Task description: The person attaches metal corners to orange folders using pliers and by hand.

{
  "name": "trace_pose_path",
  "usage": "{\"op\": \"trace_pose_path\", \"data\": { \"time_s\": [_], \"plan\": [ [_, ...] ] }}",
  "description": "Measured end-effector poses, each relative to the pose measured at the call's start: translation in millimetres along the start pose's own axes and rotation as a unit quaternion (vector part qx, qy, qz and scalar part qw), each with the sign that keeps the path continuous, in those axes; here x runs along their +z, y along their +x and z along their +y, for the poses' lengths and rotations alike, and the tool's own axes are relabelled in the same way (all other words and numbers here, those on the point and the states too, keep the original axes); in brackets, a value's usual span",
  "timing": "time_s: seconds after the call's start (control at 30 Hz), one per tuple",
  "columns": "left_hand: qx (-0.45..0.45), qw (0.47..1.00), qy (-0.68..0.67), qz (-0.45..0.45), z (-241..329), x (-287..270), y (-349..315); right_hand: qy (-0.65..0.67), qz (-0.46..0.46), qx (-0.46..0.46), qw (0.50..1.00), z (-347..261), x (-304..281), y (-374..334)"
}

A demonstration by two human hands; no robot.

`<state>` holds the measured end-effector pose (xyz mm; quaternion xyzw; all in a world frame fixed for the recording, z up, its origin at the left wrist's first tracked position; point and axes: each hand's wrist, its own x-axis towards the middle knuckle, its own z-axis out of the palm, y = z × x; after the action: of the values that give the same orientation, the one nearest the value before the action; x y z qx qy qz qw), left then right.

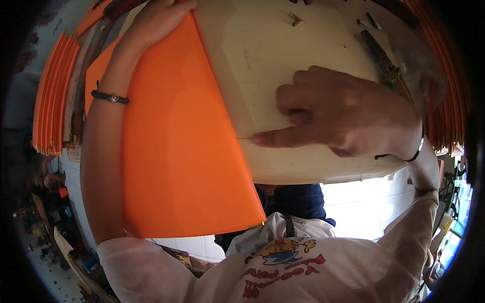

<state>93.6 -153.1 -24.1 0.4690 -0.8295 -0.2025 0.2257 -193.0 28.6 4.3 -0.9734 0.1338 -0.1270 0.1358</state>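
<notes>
A smooth orange sheet (174,146) lies over the left part of a pale work board (237,60), its near end hanging past the board's front edge. At the sheet's far end, my left hand (159,21) has its fingers closed on the right edge; their tips are partly cut off by the frame. My right hand (343,111) rests over the board with the index finger stretched out and the others curled, holding nothing. Its fingertip touches a short dark line drawn on the board (245,138), just right of the sheet's edge.
Stacked orange sheets hang at the left (55,96) and at the far right (444,76). A dark-handled tool (376,50) lies at the board's right side, near some crumpled clear plastic (429,76). A small yellowish scrap (295,19) sits near the far edge.
</notes>
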Motion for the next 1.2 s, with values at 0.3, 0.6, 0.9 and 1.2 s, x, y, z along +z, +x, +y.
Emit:
{"op": "trace_pose_path", "data": {
  "time_s": [0.3,0.6,0.9,1.2],
  "plan": [
    [-0.029,0.999,0.026,-0.003,10.4,-2.2,-5.0,-0.048,-0.011,0.041,0.998,-10.1,4.2,-6.1],
    [-0.123,0.988,0.074,-0.064,19.4,-2.6,-5.4,-0.162,0.081,0.047,0.982,-14.0,26.7,0.8],
    [-0.043,0.996,0.028,-0.077,5.6,-3.8,-13.7,-0.082,0.113,0.051,0.989,-8.3,30.1,-1.8],
    [0.032,0.996,-0.029,-0.080,-2.5,-15.7,-27.1,-0.091,0.106,0.049,0.989,-12.6,29.5,6.2]
  ]
}}
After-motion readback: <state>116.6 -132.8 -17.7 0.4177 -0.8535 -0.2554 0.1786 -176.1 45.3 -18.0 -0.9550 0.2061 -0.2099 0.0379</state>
